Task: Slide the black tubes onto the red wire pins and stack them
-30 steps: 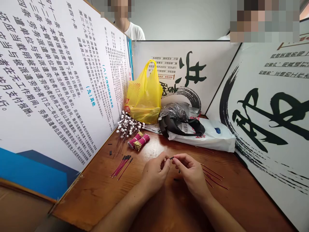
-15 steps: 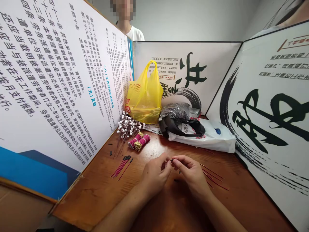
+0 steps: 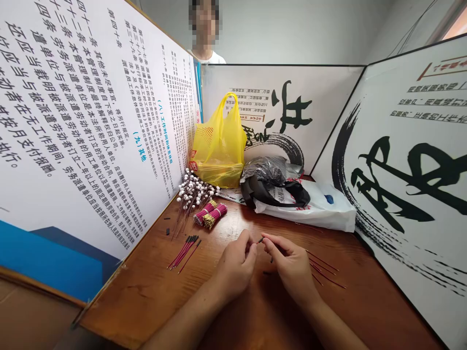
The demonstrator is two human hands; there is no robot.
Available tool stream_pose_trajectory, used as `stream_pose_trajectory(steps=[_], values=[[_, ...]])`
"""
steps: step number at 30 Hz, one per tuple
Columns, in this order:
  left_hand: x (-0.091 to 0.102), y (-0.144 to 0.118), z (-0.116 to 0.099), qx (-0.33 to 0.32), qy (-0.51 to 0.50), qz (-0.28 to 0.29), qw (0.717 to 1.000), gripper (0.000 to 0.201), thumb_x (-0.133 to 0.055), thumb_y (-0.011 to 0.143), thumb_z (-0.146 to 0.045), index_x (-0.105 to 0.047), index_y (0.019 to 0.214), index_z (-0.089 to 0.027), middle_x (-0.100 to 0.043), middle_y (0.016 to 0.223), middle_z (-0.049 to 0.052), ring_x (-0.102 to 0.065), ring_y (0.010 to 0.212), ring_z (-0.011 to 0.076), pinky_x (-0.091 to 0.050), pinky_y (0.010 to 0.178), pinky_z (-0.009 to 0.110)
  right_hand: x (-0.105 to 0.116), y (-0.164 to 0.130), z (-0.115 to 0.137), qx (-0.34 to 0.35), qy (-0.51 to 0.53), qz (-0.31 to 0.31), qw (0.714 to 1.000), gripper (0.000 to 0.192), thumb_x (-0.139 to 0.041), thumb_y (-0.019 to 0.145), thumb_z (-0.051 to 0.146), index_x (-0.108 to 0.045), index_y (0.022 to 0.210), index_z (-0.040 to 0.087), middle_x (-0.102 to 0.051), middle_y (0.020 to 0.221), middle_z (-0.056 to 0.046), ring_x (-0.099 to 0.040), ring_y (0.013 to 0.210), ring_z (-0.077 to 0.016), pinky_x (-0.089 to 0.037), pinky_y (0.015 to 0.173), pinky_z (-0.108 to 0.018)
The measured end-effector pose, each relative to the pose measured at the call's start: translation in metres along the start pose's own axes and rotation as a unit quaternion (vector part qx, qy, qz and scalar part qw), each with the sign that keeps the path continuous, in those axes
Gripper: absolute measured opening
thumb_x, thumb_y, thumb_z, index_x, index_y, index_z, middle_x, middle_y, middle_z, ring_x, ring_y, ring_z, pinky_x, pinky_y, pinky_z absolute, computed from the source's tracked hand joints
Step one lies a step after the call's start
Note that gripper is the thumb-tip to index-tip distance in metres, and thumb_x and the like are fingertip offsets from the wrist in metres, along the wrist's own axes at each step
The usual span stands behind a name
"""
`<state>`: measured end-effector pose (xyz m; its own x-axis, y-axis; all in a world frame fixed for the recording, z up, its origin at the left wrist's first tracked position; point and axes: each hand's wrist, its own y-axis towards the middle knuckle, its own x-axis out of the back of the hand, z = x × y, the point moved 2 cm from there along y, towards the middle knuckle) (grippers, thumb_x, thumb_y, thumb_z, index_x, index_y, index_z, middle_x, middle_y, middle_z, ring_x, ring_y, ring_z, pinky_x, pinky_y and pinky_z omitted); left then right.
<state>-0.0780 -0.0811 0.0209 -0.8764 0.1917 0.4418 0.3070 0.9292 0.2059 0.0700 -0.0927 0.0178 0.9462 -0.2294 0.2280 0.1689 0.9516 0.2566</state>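
My left hand (image 3: 236, 265) and my right hand (image 3: 292, 262) meet fingertip to fingertip above the wooden table (image 3: 153, 291). Between them they pinch a thin red wire with a small black tip (image 3: 260, 240). Loose red wires (image 3: 324, 270) lie on the table just right of my right hand. A small pile of black-tipped red wires (image 3: 184, 250) lies left of my left hand.
Two bound bundles of red wires (image 3: 210, 214) and a bunch of white-beaded stems (image 3: 191, 192) lie at the back left. A yellow bag (image 3: 219, 146), a black bag (image 3: 270, 180) and a white bag (image 3: 321, 204) sit behind. Printed boards (image 3: 91, 121) wall the table; a person (image 3: 206, 34) stands beyond.
Both hands stay together on the wire with only small finger shifts. The person behind the boards has moved slightly right; the view has tilted a little.
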Motion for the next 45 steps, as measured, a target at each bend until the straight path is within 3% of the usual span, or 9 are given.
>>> stream_pose_trajectory(steps=[6,10,14,19,22,33,41,45], values=[[-0.001,0.002,0.001,0.002,0.008,-0.001,1.000,0.018,-0.039,0.093,-0.030,-0.045,0.081,-0.019,-0.049,0.066,-0.004,-0.044,0.061,0.0111,-0.030,0.058,0.024,0.000,0.000,-0.002,-0.013,-0.001,0.002,1.000,0.028,-0.067,0.080,0.041,-0.078,0.096,0.021,-0.075,0.085,-0.007,-0.067,0.080,-0.0235,-0.053,0.076,-0.036],[0.010,0.000,0.000,0.025,0.053,0.005,0.998,0.016,-0.039,0.092,-0.029,-0.046,0.081,-0.019,-0.051,0.067,-0.003,-0.046,0.062,0.0119,-0.029,0.058,0.025,0.002,0.002,-0.006,-0.046,0.012,0.000,0.999,0.042,-0.069,0.077,0.046,-0.074,0.108,0.018,-0.075,0.094,-0.009,-0.067,0.080,-0.0237,-0.053,0.074,-0.036],[0.048,-0.020,0.008,0.084,0.163,-0.043,0.982,0.017,-0.039,0.092,-0.030,-0.046,0.080,-0.020,-0.054,0.071,-0.002,-0.048,0.065,0.0137,-0.029,0.059,0.026,0.005,0.004,-0.004,-0.059,0.007,-0.002,0.998,0.051,-0.066,0.078,0.052,-0.071,0.112,0.015,-0.074,0.095,-0.011,-0.066,0.078,-0.0228,-0.053,0.072,-0.034],[0.110,-0.049,0.041,0.185,0.301,-0.142,0.925,0.017,-0.038,0.089,-0.025,-0.044,0.074,-0.020,-0.055,0.080,0.001,-0.051,0.072,0.0160,-0.031,0.064,0.027,0.005,0.003,0.001,-0.047,-0.009,0.028,0.998,0.049,-0.060,0.081,0.053,-0.069,0.111,0.015,-0.073,0.091,-0.010,-0.066,0.078,-0.0214,-0.053,0.071,-0.031],[0.128,-0.054,0.056,0.240,0.327,-0.148,0.902,0.018,-0.038,0.090,-0.027,-0.044,0.074,-0.020,-0.056,0.082,0.002,-0.052,0.072,0.0161,-0.030,0.062,0.027,0.004,0.002,0.000,-0.037,-0.029,0.048,0.998,0.046,-0.057,0.083,0.053,-0.069,0.108,0.016,-0.072,0.089,-0.009,-0.065,0.077,-0.0209,-0.053,0.071,-0.031],[0.127,-0.047,0.063,0.286,0.349,-0.112,0.885,0.016,-0.043,0.089,-0.032,-0.051,0.080,-0.021,-0.064,0.085,0.002,-0.057,0.075,0.0175,-0.025,0.058,0.027,0.007,0.004,-0.007,-0.036,-0.035,0.066,0.997,0.043,-0.054,0.086,0.052,-0.067,0.107,0.017,-0.068,0.084,-0.008,-0.063,0.076,-0.0202,-0.051,0.071,-0.030],[0.132,-0.047,0.063,0.285,0.316,-0.110,0.898,0.016,-0.043,0.089,-0.031,-0.052,0.080,-0.021,-0.064,0.081,0.002,-0.057,0.073,0.0175,-0.027,0.059,0.026,0.010,0.005,-0.005,-0.018,-0.042,0.060,0.997,0.040,-0.052,0.087,0.049,-0.067,0.105,0.018,-0.067,0.082,-0.006,-0.062,0.073,-0.0188,-0.052,0.067,-0.027],[0.136,-0.051,0.056,0.283,0.296,-0.108,0.906,0.014,-0.042,0.088,-0.027,-0.050,0.078,-0.021,-0.063,0.077,0.001,-0.056,0.071,0.0168,-0.028,0.060,0.026,0.025,0.011,0.007,-0.005,-0.095,0.032,0.995,0.039,-0.049,0.086,0.049,-0.067,0.103,0.019,-0.070,0.083,-0.006,-0.064,0.073,-0.0196,-0.051,0.065,-0.027]])
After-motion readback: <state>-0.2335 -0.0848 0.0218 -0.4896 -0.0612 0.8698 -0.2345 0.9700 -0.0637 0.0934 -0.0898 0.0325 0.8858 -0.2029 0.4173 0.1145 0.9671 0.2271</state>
